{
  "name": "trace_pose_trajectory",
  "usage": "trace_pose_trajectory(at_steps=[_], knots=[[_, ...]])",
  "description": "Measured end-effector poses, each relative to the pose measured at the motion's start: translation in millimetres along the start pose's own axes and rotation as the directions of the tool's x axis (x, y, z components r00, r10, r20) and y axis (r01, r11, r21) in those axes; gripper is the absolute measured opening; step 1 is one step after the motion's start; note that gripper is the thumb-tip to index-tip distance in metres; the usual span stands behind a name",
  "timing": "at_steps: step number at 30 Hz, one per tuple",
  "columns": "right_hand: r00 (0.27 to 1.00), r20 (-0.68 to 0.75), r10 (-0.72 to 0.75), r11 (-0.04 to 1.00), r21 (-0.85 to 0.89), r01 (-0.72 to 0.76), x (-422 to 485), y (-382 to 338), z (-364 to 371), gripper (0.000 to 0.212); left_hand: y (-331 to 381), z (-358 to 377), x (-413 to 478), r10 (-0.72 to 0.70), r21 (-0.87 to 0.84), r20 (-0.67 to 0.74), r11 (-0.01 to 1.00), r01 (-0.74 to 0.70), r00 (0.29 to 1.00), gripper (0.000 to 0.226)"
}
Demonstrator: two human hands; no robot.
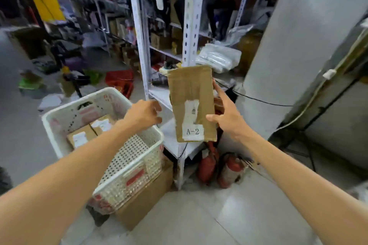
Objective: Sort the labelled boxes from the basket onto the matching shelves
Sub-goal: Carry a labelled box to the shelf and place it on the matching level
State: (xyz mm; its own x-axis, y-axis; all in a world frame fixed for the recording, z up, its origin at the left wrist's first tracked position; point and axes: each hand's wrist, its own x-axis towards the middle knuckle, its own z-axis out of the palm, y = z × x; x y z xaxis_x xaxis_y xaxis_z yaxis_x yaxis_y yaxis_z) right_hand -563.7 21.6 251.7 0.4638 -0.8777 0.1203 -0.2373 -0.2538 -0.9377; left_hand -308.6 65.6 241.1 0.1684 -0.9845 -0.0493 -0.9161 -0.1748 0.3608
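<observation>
Before white shelving (pixel 194 26), right hand (pixel 229 119) pinches box (pixel 191 93) edge.

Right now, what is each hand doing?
Left hand: loosely curled, holding nothing.
Right hand: holding the A-2 cardboard box.

Upright brown box (pixel 192 93) labelled A-2
</observation>
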Motion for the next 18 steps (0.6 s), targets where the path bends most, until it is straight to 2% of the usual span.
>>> trace_pose_trajectory(at_steps=[6,11,15,18], knots=[[0.951,-0.298,0.087,0.991,-0.075,-0.114,-58,35,-113,0.095,126,36,49,0.261,0.124,0.205,0.949,-0.290,0.943,0.030],[0.870,-0.480,0.111,0.978,-0.100,-0.180,-98,53,-211,0.100,248,65,85,0.513,0.169,0.214,0.819,-0.549,0.831,0.024],[0.776,-0.624,0.090,0.971,-0.118,-0.207,-129,61,-282,0.096,347,81,111,0.607,0.181,0.297,0.722,-0.668,0.737,0.043],[0.690,-0.719,0.081,0.973,-0.092,-0.211,-158,67,-316,0.096,414,99,122,0.668,0.135,0.317,0.671,-0.729,0.673,0.041]])
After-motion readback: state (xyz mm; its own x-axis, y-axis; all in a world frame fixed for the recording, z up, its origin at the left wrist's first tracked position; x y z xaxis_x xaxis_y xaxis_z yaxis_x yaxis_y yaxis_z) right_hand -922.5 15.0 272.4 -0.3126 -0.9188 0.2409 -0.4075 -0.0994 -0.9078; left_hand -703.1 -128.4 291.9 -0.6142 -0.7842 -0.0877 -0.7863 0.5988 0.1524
